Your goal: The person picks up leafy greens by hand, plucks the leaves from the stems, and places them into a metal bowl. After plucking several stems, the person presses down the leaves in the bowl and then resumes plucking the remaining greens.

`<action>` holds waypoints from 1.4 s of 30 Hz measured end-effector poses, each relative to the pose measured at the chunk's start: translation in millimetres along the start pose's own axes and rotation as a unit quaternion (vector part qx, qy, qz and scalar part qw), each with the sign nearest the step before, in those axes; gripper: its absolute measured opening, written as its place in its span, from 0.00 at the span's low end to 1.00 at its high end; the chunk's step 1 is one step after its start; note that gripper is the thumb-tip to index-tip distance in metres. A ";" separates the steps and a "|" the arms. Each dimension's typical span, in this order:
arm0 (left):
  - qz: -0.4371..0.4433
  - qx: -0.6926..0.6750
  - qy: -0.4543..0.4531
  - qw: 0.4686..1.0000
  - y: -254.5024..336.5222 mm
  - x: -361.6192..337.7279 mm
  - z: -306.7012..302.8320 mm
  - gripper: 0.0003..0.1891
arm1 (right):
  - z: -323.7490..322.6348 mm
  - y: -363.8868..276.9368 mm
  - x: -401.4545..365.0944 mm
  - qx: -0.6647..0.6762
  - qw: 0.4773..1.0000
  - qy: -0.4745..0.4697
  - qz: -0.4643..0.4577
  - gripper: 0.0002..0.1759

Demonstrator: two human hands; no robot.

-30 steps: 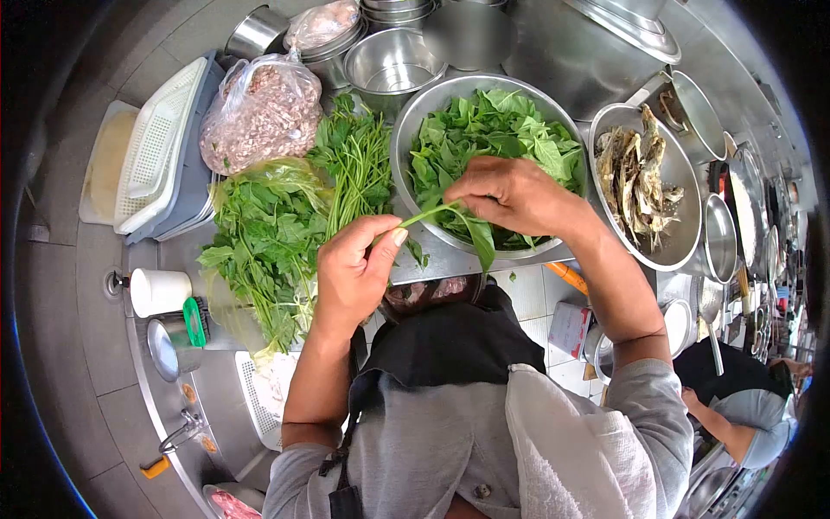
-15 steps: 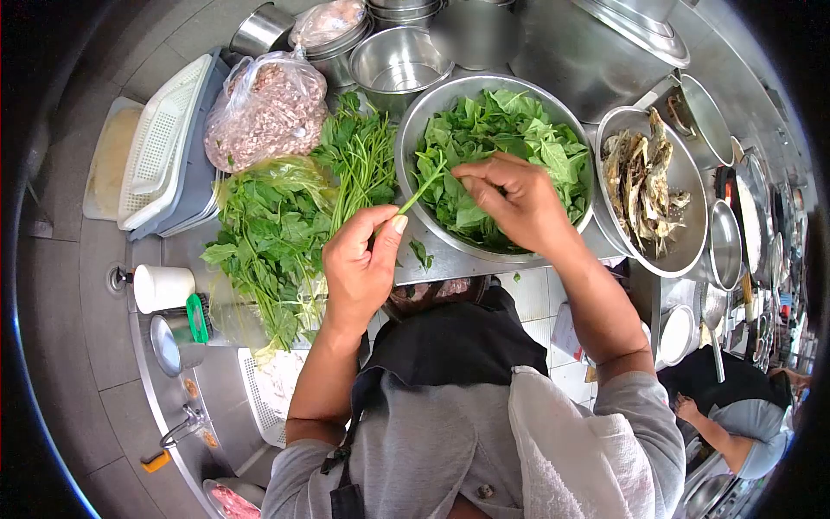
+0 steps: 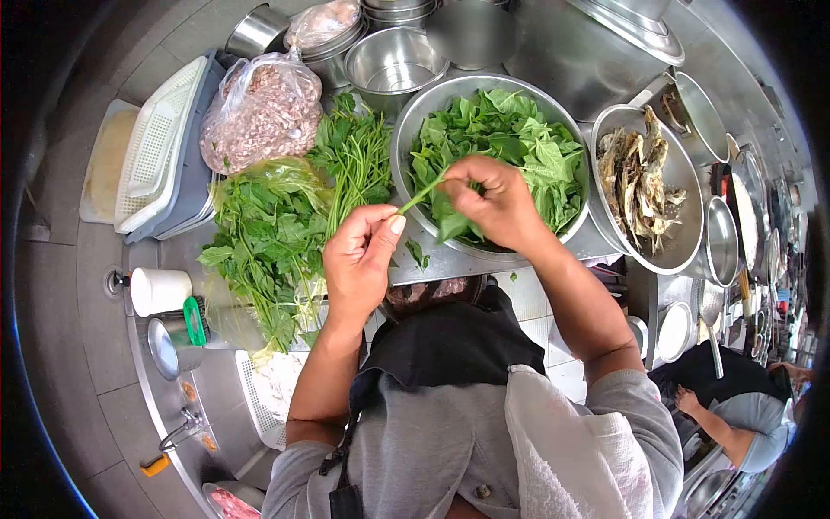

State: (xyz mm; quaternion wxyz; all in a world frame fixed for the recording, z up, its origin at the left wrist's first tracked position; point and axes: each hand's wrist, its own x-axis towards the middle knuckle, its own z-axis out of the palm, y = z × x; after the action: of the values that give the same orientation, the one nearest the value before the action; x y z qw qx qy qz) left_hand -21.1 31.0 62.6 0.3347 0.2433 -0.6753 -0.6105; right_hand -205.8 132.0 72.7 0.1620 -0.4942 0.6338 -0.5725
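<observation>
Between thumb and fingers, my left hand [image 3: 363, 251] pinches the lower end of a green stem [image 3: 421, 194]. My right hand [image 3: 494, 203] is closed on the stem's other end, over the near rim of a large steel bowl [image 3: 404, 147]. Plucked green leaves [image 3: 493, 121] fill that bowl, and a leaf hangs below my right fingers. To the left of my left hand lies a heap of leafy greens [image 3: 255, 225], partly on a clear plastic bag. Long bare stems [image 3: 353, 164] are bunched between the heap and the bowl.
A bag of chopped meat [image 3: 264, 112] sits behind the greens. At right, a steel bowl holds dried fish [image 3: 635, 186]. White baskets [image 3: 160, 138] stand at left, above a sink with a tap [image 3: 181, 428]. Another person's arm [image 3: 713, 424] shows at lower right.
My right hand has shifted slightly left and down and now grips the stem's upper end, which it was beside before. My left hand keeps its hold with little movement.
</observation>
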 end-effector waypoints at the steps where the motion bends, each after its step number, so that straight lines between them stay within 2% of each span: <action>1: 0.006 -0.005 0.007 1.000 -1.1 -0.9 0.2 0.07 | -5.8 -1.7 2.5 0.019 0.999 0.025 0.009 0.05; 4: 0.018 -0.011 0.042 0.999 -3.8 -2.9 -1.8 0.06 | -39.7 -2.1 21.9 0.048 0.989 0.122 0.067 0.05; 6: 0.019 -0.010 0.084 0.996 -8.5 3.0 -6.7 0.07 | -58.1 2.9 40.1 -0.182 0.975 0.128 -0.019 0.05; 7: 0.037 0.021 0.110 0.993 -24.2 11.3 -10.6 0.07 | -71.9 23.3 47.8 -0.317 0.947 0.027 -0.055 0.12; 9: 0.062 0.145 0.146 0.977 -48.0 31.3 -13.8 0.09 | -59.1 66.1 49.2 -0.451 0.888 -0.065 -0.057 0.21; 10: 0.045 0.174 0.148 0.973 -78.5 44.4 -17.5 0.10 | -47.1 86.9 46.1 -0.511 0.850 -0.110 -0.061 0.27; 11: 0.145 0.294 0.155 0.932 -103.9 53.8 -18.4 0.11 | -39.1 104.9 42.3 -0.534 0.792 -0.283 0.082 0.36; 12: 0.093 0.314 0.129 0.936 -116.7 57.7 -14.8 0.11 | -30.4 108.2 40.4 -0.562 0.746 -0.337 0.119 0.35; 13: 0.085 0.346 0.101 0.929 -123.3 57.2 -12.9 0.14 | -22.0 110.6 39.0 -0.589 0.692 -0.388 0.153 0.34; 16: 0.118 0.349 0.111 0.923 -115.4 43.6 -8.2 0.20 | -15.9 124.7 39.1 -0.579 0.710 -0.376 0.140 0.33; 19: 0.117 0.299 0.128 0.938 -95.7 29.7 -33.3 0.17 | -20.7 118.5 41.7 -0.549 0.741 -0.358 0.143 0.32; 20: 0.119 0.309 0.159 0.930 -88.9 24.8 -51.7 0.15 | -21.8 120.4 42.5 -0.546 0.746 -0.354 0.142 0.33; 22: 0.106 0.358 0.259 0.891 -88.4 15.4 -103.6 0.13 | -24.3 113.4 47.8 -0.519 0.773 -0.333 0.147 0.33; 24: 0.047 0.414 0.363 0.833 -108.7 2.1 -175.1 0.13 | -31.5 99.5 52.9 -0.465 0.814 -0.310 0.159 0.33; 25: 0.005 0.452 0.397 0.799 -120.0 -10.6 -208.8 0.14 | -39.5 106.5 56.0 -0.400 0.866 -0.274 0.123 0.33; 26: -0.037 0.486 0.427 0.761 -126.5 -20.3 -230.6 0.15 | -43.8 103.3 58.0 -0.416 0.870 -0.251 0.084 0.31; 29: -0.170 0.539 0.298 0.770 -123.5 -38.6 -245.0 0.18 | -53.6 73.2 68.8 -0.460 0.871 -0.170 -0.034 0.27; 31: -0.168 0.567 0.288 0.754 -123.9 -38.4 -241.2 0.19 | -48.1 50.9 68.8 -0.494 0.857 -0.103 -0.108 0.25; 32: -0.167 0.580 0.282 0.746 -123.9 -36.6 -238.7 0.20 | -44.1 38.1 68.9 -0.472 0.868 -0.103 -0.112 0.24; 33: -0.175 0.583 0.271 0.745 -127.3 -34.9 -239.1 0.17 | -37.8 23.9 69.9 -0.450 0.880 -0.102 -0.117 0.24; 36: -0.105 0.514 0.333 0.783 -128.3 -33.4 -233.9 0.14 | -12.1 -1.4 63.7 -0.388 0.901 -0.102 -0.167 0.23; 39: -0.026 0.275 0.377 0.884 -104.3 -23.8 -234.4 0.13 | 7.5 -18.0 57.6 -0.355 0.909 -0.105 -0.192 0.24; 42: -0.013 0.228 0.391 0.891 -55.0 -14.8 -220.3 0.15 | 25.9 -22.6 55.8 -0.325 0.915 -0.121 -0.207 0.24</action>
State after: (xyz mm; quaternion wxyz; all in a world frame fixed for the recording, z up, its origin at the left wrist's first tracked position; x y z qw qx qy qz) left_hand 149.2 -111.3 12.6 0.4994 0.5406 -0.6073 -0.2992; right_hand -201.4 75.3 105.3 -0.0544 -0.7052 0.6440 -0.2915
